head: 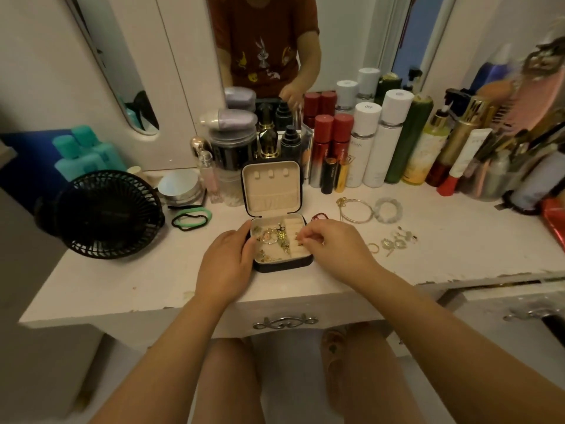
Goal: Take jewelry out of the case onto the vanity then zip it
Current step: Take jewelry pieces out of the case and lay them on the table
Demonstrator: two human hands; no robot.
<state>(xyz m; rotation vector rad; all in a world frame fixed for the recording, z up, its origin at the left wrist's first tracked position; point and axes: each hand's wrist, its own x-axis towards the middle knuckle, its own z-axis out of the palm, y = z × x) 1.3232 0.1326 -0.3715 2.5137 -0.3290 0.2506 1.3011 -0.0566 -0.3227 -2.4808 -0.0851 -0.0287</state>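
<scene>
Emptying partway done: bangle [356, 211], bracelet [388, 209], earrings [394, 242] lie on counter [137, 280]; several pieces [275, 237] sit in open case [282, 266]; left hand [227, 261] clasps its edge, right hand [334, 243] fingers [309, 237] pinch small piece [298, 239]; zipping undone

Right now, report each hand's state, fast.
Left hand: grips the left side of the small black beige-lined jewelry case.
Right hand: fingertips pinched over its ring rolls; holding anything cannot be told.
</scene>
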